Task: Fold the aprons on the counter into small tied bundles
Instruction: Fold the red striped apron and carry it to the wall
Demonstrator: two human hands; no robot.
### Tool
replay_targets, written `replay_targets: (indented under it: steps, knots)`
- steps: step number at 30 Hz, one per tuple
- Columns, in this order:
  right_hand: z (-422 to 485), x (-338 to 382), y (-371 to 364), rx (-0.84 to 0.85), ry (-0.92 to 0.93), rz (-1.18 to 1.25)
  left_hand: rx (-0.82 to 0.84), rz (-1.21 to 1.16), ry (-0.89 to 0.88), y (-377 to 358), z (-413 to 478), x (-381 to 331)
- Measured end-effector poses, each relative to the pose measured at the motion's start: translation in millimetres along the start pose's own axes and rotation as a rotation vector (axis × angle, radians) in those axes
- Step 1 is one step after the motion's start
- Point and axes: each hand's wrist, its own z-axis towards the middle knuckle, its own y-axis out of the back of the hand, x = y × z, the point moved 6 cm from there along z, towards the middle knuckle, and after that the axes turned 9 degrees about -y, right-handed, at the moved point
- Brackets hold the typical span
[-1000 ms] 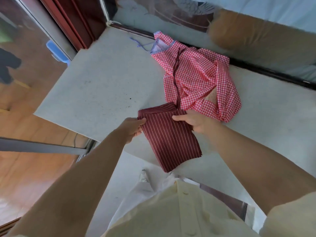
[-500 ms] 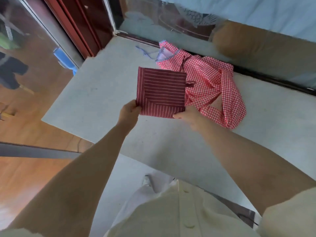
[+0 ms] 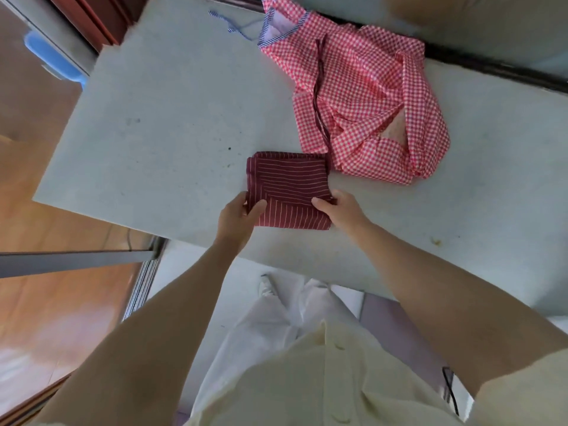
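A dark red apron with thin white stripes (image 3: 289,182) lies folded into a small square on the grey counter (image 3: 172,124), near its front edge. My left hand (image 3: 238,215) pinches its near left corner, thumb on top. My right hand (image 3: 339,207) pinches its near right edge, thumb on top. Its dark tie strings (image 3: 319,96) trail away from the far right corner across a crumpled red and white checked apron (image 3: 365,87) that lies behind it to the right. A thin blue cord (image 3: 236,26) runs from the checked apron's collar.
The counter's left edge drops to a wooden floor (image 3: 40,302). A dark ledge (image 3: 498,69) bounds the counter at the back right. A blue object (image 3: 52,56) sits beyond the far left corner. Small crumbs (image 3: 435,240) lie at the front right.
The striped apron was lifted off the counter edge, held up unfolded one layer, then laid flat on the counter as a smaller square. Both hands still hold its near edge.
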Motion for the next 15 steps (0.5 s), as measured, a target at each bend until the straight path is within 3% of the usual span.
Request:
replay_targets:
  steps: [4, 9, 15]
  knots:
    - [-8, -3, -5, -0.201, 0.229, 0.057, -0.048, 0.057, -0.067, -7, 5, -1]
    - [4, -20, -19, -0.331, 0.115, -0.145, -0.044, 0.309, 0.0, -15, 9, 13]
    - [-1, -24, -21, -0.384, 0.229, -0.142, -0.093, 0.256, -0.035, -16, -5, 16]
